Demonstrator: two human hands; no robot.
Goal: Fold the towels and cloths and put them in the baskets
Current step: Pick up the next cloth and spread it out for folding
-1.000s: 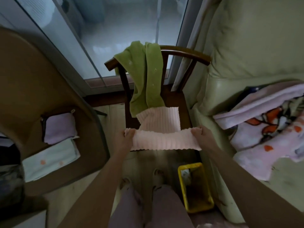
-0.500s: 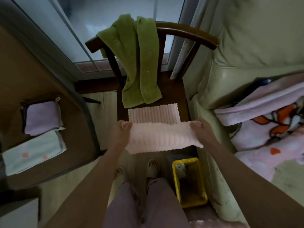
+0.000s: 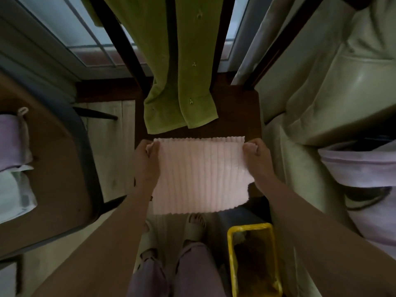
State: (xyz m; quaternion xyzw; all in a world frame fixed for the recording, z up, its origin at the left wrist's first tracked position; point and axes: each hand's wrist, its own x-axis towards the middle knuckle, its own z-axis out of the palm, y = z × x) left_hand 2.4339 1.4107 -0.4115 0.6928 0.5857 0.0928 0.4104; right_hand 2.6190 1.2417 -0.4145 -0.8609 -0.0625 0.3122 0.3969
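Pictured from above: a pale pink ribbed cloth (image 3: pixel 201 174), folded over on itself and spread across the front of a dark wooden chair seat (image 3: pixel 235 108), its near edge hanging past the seat's front; pinched at its far left corner by the left hand (image 3: pixel 146 162), fingers curled over the fold; pinched at its far right corner by the right hand (image 3: pixel 256 161) in the same manner (both arms stretched forward, cloth taut between them). Draped from the chair back, a long olive-green towel (image 3: pixel 177 82), its lower end lying on the seat just beyond the pink cloth, apart from it by a narrow strip of wood. On the floor near the right forearm, a yellow rectangular plastic basket (image 3: pixel 230 254), its inside dim and hard to read. At left, on a brown rounded seat (image 3: pixel 60 168), a folded lilac cloth (image 3: pixel 10 142) with a small hanging loop, touching a folded white cloth (image 3: pixel 12 196) nearer the camera. At right, a cream leather sofa (image 3: pixel 334 99) bearing a pale lilac blanket (image 3: pixel 364 168). Below, two feet in light slippers (image 3: pixel 194 227) on a pale plank floor.
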